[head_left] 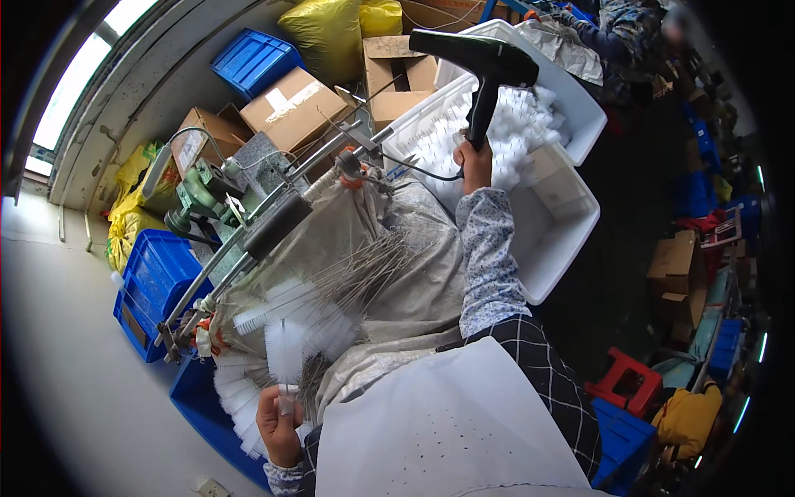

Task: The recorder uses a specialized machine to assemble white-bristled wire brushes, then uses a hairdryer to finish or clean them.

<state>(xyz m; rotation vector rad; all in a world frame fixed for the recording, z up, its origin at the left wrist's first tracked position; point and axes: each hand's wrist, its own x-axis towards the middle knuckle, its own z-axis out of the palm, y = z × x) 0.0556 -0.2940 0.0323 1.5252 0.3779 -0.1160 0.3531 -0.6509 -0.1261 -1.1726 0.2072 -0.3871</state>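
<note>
A white-bristled brush rises from a worker's left hand, its stem pinched between thumb and fingers, just beside a cluster of similar brushes whose long wire stems fan across a grey cloth. The right hand wraps its fingers around the handle of a black hair dryer, near white bristled pieces heaped in white tubs. Beyond a black roller sits a green machine, with cardboard boxes and yellow sacks farther back.
</note>
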